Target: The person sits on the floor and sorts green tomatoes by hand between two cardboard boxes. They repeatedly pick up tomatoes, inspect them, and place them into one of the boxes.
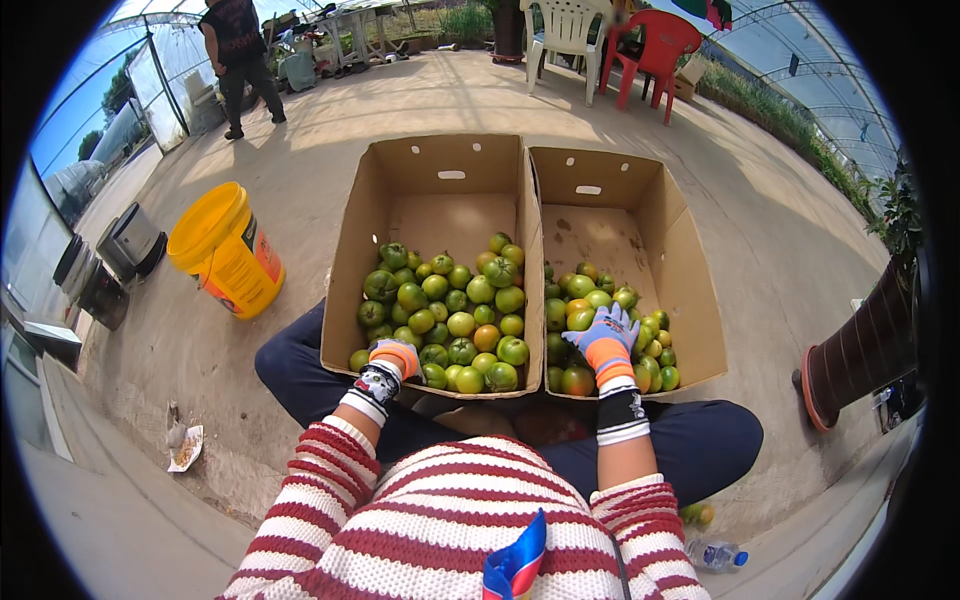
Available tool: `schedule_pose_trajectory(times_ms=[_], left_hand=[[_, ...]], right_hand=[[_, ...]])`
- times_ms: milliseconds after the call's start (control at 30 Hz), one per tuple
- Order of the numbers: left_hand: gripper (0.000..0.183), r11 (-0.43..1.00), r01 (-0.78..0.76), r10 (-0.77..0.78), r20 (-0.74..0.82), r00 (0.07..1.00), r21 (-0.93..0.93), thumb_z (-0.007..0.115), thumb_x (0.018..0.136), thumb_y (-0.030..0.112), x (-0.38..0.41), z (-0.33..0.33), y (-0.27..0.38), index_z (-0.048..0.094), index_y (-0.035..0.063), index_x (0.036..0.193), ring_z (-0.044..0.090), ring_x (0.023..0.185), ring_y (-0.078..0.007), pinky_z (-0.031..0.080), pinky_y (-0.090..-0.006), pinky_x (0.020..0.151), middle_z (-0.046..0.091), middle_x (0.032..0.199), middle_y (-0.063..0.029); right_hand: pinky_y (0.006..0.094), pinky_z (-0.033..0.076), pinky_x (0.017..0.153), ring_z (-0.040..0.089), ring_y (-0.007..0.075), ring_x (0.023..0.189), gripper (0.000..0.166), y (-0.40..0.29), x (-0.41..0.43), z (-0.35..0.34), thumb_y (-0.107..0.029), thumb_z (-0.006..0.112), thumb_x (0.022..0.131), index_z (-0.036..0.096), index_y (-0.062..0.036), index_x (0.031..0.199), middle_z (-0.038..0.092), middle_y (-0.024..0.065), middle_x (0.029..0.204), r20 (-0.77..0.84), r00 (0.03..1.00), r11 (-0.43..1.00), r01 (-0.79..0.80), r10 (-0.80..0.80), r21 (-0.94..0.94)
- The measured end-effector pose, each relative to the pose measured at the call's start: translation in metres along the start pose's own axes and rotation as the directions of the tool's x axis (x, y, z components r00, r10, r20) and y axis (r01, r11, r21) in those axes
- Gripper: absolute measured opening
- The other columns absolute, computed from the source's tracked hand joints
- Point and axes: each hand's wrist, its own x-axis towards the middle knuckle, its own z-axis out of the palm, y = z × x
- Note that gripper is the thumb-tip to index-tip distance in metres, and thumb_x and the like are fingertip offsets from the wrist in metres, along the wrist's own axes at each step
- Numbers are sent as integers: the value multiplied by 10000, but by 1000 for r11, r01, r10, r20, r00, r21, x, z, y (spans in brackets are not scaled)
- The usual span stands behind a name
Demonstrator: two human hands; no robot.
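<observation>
Two cardboard boxes stand side by side in front of my crossed legs. Green tomatoes (460, 325), a few turning orange, cover the near part of the left box (450, 161). My left hand (401, 354), in a grey and orange work glove, is at that box's near-left edge beside the tomatoes. Its fingertips are hard to make out, so its grip is unclear. In the right box (690, 262), more tomatoes (581, 286) lie towards the near side. My gloved right hand (609, 334) rests palm down on them, fingers extended and apart; what lies under the palm is hidden.
A yellow bucket (225, 251) stands left of the boxes. A white plastic chair (568, 34), a red chair (656, 49) and a standing person (240, 60) are farther back. At right are a large plant pot (855, 337) and a plastic bottle (712, 555) on the floor.
</observation>
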Motion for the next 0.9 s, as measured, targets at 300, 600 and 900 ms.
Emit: schedule_pose_trajectory(times_ms=[300, 600, 900], left_hand=[[608, 486, -132, 223, -23, 974, -864, 693, 741, 498, 3, -15, -22, 603, 15, 1098, 616, 983, -262, 521, -353, 807, 625, 1061, -134], [1021, 59, -972, 390, -891, 231, -226, 748, 678, -78, -24, -59, 61, 91, 56, 1447, 523, 1119, -213, 456, -344, 916, 458, 1300, -139], [739, 503, -476, 54, -524, 850, -721, 613, 826, 422, 14, -53, 84, 296, 115, 1418, 564, 1072, -318, 458, -376, 910, 534, 1220, -226]], right_hand=[[480, 137, 1104, 295, 275, 1330, 892, -10, -4, -13, -585, 661, 690, 367, -93, 1373, 350, 126, 1425, -255, 928, 911, 332, -270, 245], [380, 376, 993, 501, 303, 1145, 799, -71, -46, -1, -281, 784, 659, 418, -68, 1337, 527, 156, 1239, -635, 603, 172, 776, -483, 607], [284, 475, 853, 541, 159, 974, 584, -17, 4, -25, -4, 736, 719, 467, -42, 1236, 541, 89, 1140, -439, 853, -203, 501, 284, 841]])
